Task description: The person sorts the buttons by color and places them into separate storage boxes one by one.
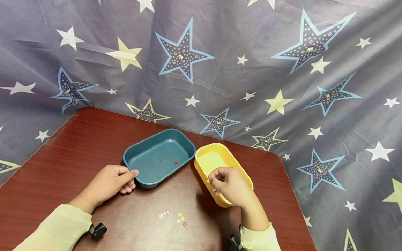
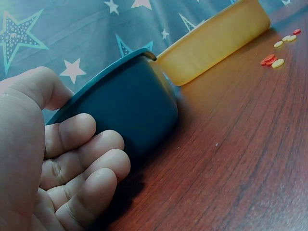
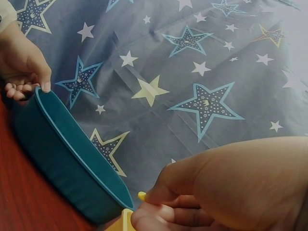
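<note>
My left hand (image 1: 108, 183) grips the near left rim of a teal plastic tub (image 1: 152, 157), thumb over the edge and fingers curled against the outer wall. One small red disc (image 1: 176, 163) lies on the tub's floor. Over the near part of a yellow tub (image 1: 213, 158), my right hand (image 1: 232, 184) pinches a small yellow disc (image 3: 142, 196) between thumb and finger. Most of that disc is hidden by the fingertips. On the table in front of the tubs lie two loose clusters of small button-like discs (image 1: 182, 218), in yellow, red and pale tones.
Both tubs stand on a dark red wood-grain table (image 1: 94, 139), their near corners almost touching. Behind and to the right hangs a grey curtain (image 1: 226, 90) printed with stars. A black wrist mount (image 1: 98, 230) sits by the left sleeve.
</note>
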A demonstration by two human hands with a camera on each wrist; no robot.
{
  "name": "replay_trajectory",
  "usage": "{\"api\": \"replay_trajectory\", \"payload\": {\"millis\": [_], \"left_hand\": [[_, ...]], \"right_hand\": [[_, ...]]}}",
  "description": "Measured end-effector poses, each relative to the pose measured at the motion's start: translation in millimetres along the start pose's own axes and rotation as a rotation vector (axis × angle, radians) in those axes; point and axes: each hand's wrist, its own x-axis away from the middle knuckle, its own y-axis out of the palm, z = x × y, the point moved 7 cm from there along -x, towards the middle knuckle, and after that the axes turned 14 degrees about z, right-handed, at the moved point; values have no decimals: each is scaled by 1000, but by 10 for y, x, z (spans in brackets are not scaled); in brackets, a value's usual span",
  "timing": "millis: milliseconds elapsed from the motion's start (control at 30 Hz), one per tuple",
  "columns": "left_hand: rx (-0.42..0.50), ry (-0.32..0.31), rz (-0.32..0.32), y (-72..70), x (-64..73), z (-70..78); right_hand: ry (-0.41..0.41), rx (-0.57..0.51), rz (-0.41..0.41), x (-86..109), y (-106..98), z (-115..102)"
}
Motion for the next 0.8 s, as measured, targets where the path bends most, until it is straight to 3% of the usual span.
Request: {"api": "replay_trajectory", "payload": {"millis": [500, 800], "left_hand": [[3, 8, 4, -1, 0, 21], [2, 5, 2, -2, 4, 3]], "right_hand": [[30, 43, 12, -153, -91, 65], [53, 13, -13, -278, -116, 157]]}}
